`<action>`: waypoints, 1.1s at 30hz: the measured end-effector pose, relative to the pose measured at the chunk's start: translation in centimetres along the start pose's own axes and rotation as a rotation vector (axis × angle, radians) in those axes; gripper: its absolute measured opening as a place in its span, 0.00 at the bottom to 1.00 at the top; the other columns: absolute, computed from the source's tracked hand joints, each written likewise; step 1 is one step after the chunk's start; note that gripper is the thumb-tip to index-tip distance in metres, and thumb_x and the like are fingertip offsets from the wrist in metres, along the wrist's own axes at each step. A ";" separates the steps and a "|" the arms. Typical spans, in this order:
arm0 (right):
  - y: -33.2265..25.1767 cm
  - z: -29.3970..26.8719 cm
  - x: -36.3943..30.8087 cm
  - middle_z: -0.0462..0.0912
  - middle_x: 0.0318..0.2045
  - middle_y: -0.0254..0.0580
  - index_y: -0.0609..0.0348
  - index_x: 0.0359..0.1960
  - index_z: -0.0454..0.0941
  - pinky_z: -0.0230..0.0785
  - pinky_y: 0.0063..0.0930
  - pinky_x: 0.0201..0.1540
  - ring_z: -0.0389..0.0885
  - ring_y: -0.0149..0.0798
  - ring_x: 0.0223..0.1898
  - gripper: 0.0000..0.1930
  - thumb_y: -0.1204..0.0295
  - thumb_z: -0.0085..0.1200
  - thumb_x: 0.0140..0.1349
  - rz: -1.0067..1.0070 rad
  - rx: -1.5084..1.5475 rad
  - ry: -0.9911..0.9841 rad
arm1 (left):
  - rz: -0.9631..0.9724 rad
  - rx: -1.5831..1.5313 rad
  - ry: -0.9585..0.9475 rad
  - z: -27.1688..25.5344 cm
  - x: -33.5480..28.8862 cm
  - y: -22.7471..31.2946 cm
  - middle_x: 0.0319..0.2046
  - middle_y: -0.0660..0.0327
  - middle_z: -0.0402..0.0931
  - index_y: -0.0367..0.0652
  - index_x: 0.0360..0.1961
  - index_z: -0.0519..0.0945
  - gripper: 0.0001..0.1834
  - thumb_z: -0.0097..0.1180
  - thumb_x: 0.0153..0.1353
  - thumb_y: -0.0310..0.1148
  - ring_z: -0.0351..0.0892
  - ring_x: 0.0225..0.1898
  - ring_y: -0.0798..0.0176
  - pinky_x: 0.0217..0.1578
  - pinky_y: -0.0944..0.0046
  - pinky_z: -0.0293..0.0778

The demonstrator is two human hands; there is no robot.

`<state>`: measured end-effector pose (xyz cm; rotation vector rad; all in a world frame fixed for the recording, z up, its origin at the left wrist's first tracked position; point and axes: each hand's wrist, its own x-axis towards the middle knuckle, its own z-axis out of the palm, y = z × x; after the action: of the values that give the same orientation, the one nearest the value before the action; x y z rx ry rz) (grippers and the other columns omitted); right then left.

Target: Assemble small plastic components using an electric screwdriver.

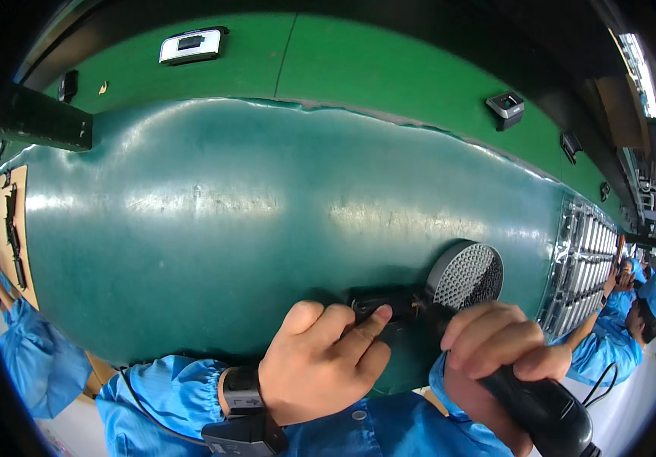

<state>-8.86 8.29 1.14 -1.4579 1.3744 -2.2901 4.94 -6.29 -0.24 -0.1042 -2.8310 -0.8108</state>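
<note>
Left hand: the left hand (316, 365) has its grip closed on a small black part (366, 306), one fingertip pressing on its upper face.
Black part: it sits in front of the person near the worktop's near edge, its right end just beside the driver's tip; whether it rests on the surface or is slightly raised, I cannot tell.
Right hand: the right hand (495, 343) has its grip wrapped around a black driver (549, 411), tilted so that its narrow end points up and left toward the black part.
Round dish: a grey dish (456, 276) with a grid of holes stands just beyond the driver's tip, dark bits gathered on its right side; it limits room ahead of the right hand.
Worktop: the green worktop (213, 251) stretches widely leftward and forward from the left hand, giving broad room to move.
Far edge: an uneven line, with a green strip (389, 68) beyond it carrying a white-fronted device (191, 46) and a grey one (506, 107).
Left edge: a tan board (26, 251) holding black pieces, well apart from the hands.
Right edge: a clear tray (560, 263) of white pieces, near a co-worker (609, 343).
</note>
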 end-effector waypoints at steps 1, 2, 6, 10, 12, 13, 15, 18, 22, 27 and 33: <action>0.2 0.5 0.1 0.77 0.29 0.48 0.61 0.53 0.67 0.73 0.37 0.22 0.75 0.41 0.21 0.39 0.35 0.59 0.62 0.001 -0.062 0.049 | 0.007 0.005 -0.005 -0.1 0.1 0.0 0.48 0.68 0.88 0.50 0.25 0.85 0.07 0.70 0.44 0.36 0.74 0.40 0.66 0.38 0.63 0.65; 0.4 0.7 0.3 0.76 0.23 0.41 0.58 0.46 0.67 0.74 0.32 0.19 0.75 0.36 0.17 0.37 0.35 0.62 0.60 -0.001 -0.124 0.098 | 0.009 0.001 0.011 -0.1 0.3 0.0 0.48 0.69 0.88 0.50 0.25 0.85 0.08 0.70 0.44 0.36 0.74 0.40 0.66 0.39 0.63 0.66; 0.9 -0.1 -0.4 0.78 0.26 0.46 0.60 0.48 0.64 0.74 0.36 0.19 0.76 0.40 0.19 0.36 0.34 0.54 0.65 -0.034 -0.059 0.125 | 0.063 0.017 0.071 0.6 0.2 -0.3 0.47 0.70 0.88 0.50 0.26 0.85 0.09 0.71 0.44 0.38 0.74 0.40 0.67 0.40 0.64 0.65; 0.1 -0.7 -1.5 0.79 0.31 0.49 0.60 0.49 0.67 0.74 0.38 0.24 0.77 0.42 0.23 0.39 0.32 0.56 0.62 0.046 0.101 0.270 | 0.063 -0.049 0.113 0.7 -0.1 -0.7 0.45 0.72 0.88 0.51 0.26 0.84 0.11 0.73 0.46 0.42 0.75 0.37 0.70 0.38 0.64 0.64; -1.2 -0.8 -1.6 0.77 0.31 0.46 0.56 0.52 0.66 0.73 0.39 0.24 0.76 0.42 0.24 0.38 0.32 0.52 0.64 0.041 0.130 0.353 | 0.070 -0.089 0.148 0.6 -0.1 -0.8 0.45 0.72 0.88 0.51 0.26 0.84 0.12 0.74 0.45 0.42 0.76 0.36 0.70 0.38 0.65 0.64; -2.2 -0.4 -1.2 0.76 0.30 0.45 0.56 0.51 0.66 0.73 0.38 0.23 0.76 0.42 0.24 0.37 0.32 0.52 0.65 0.021 0.160 0.378 | 0.067 -0.143 0.164 0.6 -0.2 -0.7 0.44 0.72 0.88 0.51 0.26 0.84 0.12 0.75 0.45 0.42 0.76 0.35 0.70 0.37 0.65 0.64; -4.6 0.5 0.2 0.75 0.27 0.43 0.56 0.50 0.65 0.73 0.39 0.21 0.74 0.41 0.21 0.34 0.35 0.52 0.67 -0.020 0.213 0.413 | 0.111 -0.181 0.223 -0.1 0.3 -0.7 0.43 0.72 0.88 0.52 0.26 0.84 0.12 0.76 0.44 0.41 0.76 0.34 0.70 0.36 0.65 0.64; -5.9 2.1 1.9 0.72 0.23 0.36 0.56 0.48 0.66 0.70 0.26 0.16 0.72 0.33 0.18 0.28 0.42 0.56 0.69 -0.018 0.218 0.345 | 0.138 -0.275 0.298 -0.6 0.2 -1.2 0.42 0.71 0.88 0.51 0.27 0.86 0.12 0.77 0.44 0.39 0.78 0.32 0.70 0.35 0.65 0.64; -4.7 3.4 1.7 0.74 0.22 0.38 0.55 0.45 0.65 0.70 0.28 0.13 0.74 0.34 0.17 0.27 0.43 0.56 0.69 -0.008 0.208 0.342 | -0.013 -0.459 0.294 -0.8 0.3 -1.4 0.39 0.71 0.89 0.51 0.29 0.88 0.11 0.77 0.45 0.37 0.80 0.30 0.71 0.34 0.67 0.63; -3.7 3.4 1.9 0.74 0.22 0.40 0.56 0.45 0.64 0.69 0.29 0.13 0.73 0.36 0.16 0.28 0.43 0.55 0.69 0.034 0.256 0.411 | -0.121 -0.653 0.238 -0.2 0.4 -1.5 0.36 0.75 0.89 0.51 0.29 0.88 0.11 0.77 0.46 0.38 0.81 0.31 0.73 0.34 0.67 0.62; -3.7 3.7 1.8 0.72 0.22 0.39 0.56 0.46 0.62 0.70 0.28 0.14 0.73 0.35 0.16 0.27 0.44 0.56 0.70 0.053 0.279 0.449 | -0.144 -0.723 0.217 -0.1 0.5 -1.8 0.35 0.78 0.88 0.52 0.28 0.87 0.11 0.77 0.45 0.39 0.81 0.31 0.73 0.34 0.67 0.60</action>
<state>-5.68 7.23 5.58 -0.8506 1.0935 -2.7457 4.25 -7.92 -0.96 0.0833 -2.2342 -1.7196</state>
